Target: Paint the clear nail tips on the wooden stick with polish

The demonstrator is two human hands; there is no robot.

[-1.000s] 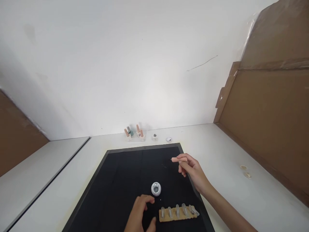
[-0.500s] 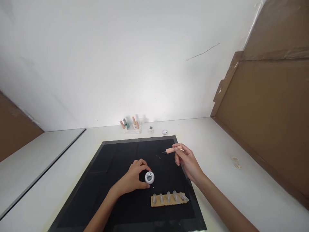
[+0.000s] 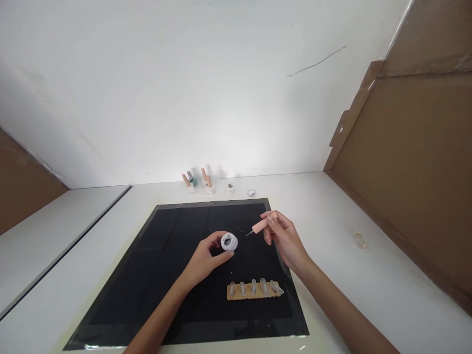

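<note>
My left hand (image 3: 207, 254) grips a small white open jar (image 3: 231, 243) by its sides, its mouth tilted up and to the right, with something silvery inside. In my right hand (image 3: 282, 236) is a nail polish brush (image 3: 258, 226) with a peach handle, pinched between thumb and fingers. Its dark bristle tip points down and left, a little to the right of the jar and apart from it. Closer to me, a tan strip (image 3: 248, 297) carries several clear nail tips (image 3: 253, 286) in a row.
A black mat (image 3: 155, 275) covers much of the white table. Behind it stand several nail polish bottles (image 3: 209, 186), a small open bottle (image 3: 230, 189) and a white lid (image 3: 251, 192). Two small pale pieces (image 3: 359, 239) lie at the right, before a brown cardboard wall (image 3: 405, 147).
My left hand has lifted the jar and tipped it to the right. The brush in my right hand has tilted further downward, its tip closer to the jar.
</note>
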